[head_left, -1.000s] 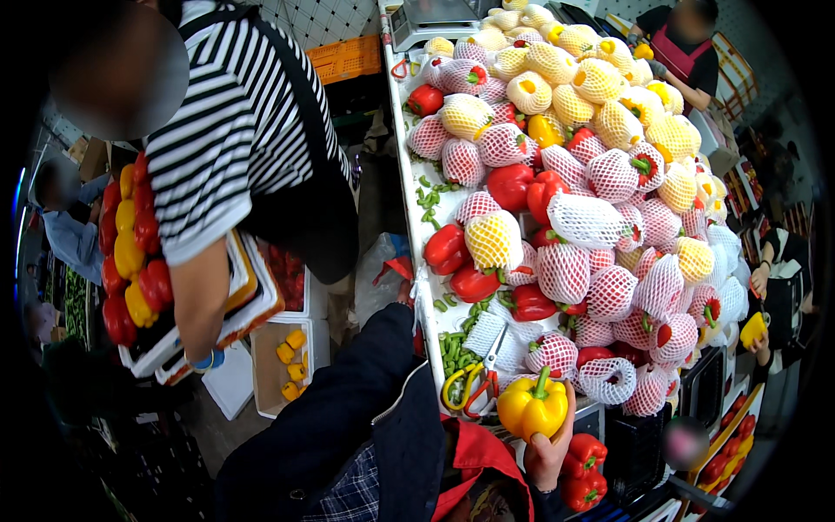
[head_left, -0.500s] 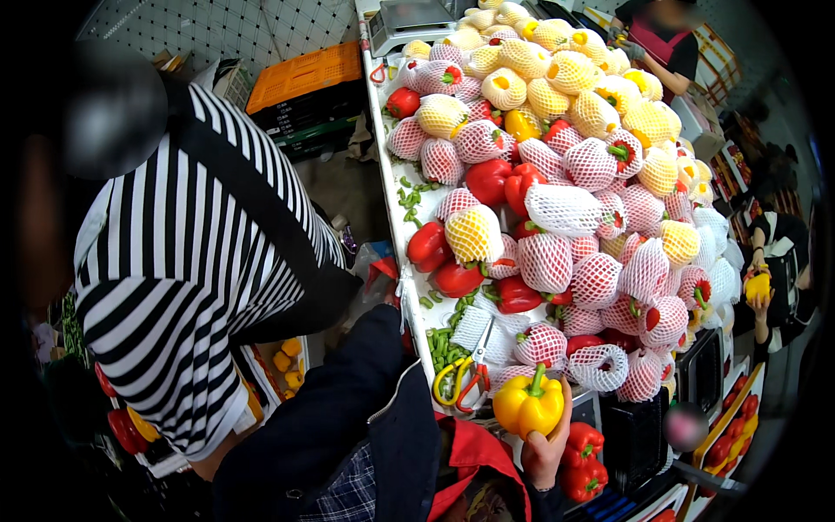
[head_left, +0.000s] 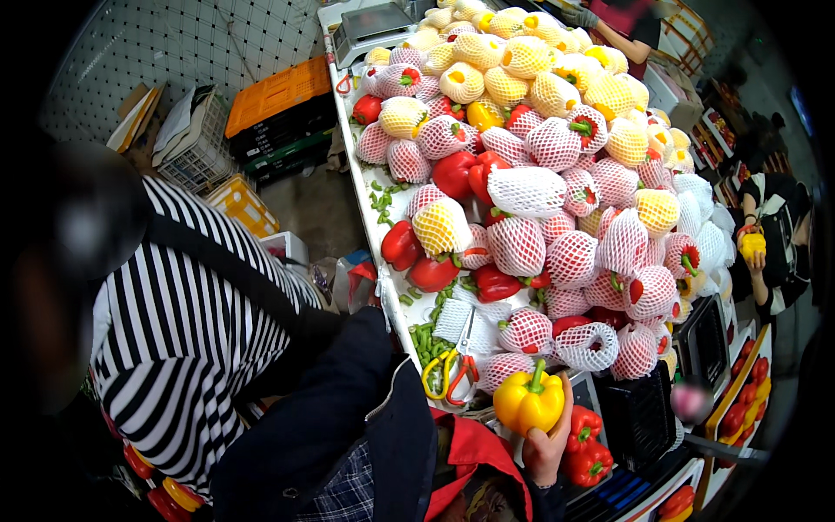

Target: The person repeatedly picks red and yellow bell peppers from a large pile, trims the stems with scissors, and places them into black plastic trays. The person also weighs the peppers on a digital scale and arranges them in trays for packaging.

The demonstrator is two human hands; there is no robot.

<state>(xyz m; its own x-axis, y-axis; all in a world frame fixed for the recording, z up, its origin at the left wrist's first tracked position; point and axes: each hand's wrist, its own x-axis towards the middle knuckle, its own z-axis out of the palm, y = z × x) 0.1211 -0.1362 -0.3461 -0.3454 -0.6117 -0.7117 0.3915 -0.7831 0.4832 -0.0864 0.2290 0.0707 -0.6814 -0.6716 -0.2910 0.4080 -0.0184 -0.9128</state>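
My right hand [head_left: 546,445] holds a bare yellow bell pepper [head_left: 529,402] upright by its underside, at the near edge of the white sorting table [head_left: 376,228]. Just below the hand lie red peppers [head_left: 584,445]. To the left of the pepper, scissors with yellow and red handles [head_left: 447,372] rest on the table among cut green stems [head_left: 424,341]. My left arm, in a dark blue sleeve [head_left: 323,402], reaches up and left; its hand is hidden past the cuff.
A large heap of red and yellow peppers in foam nets [head_left: 557,183] covers the table. A person in a striped shirt [head_left: 187,335] stands close on my left. Orange and black crates [head_left: 280,97], a scale [head_left: 374,21], a black basket [head_left: 640,412]; another person [head_left: 774,235] at right.
The person in the striped shirt has come closer and turned across my left side. My right hand keeps hold of the yellow pepper in the same place.
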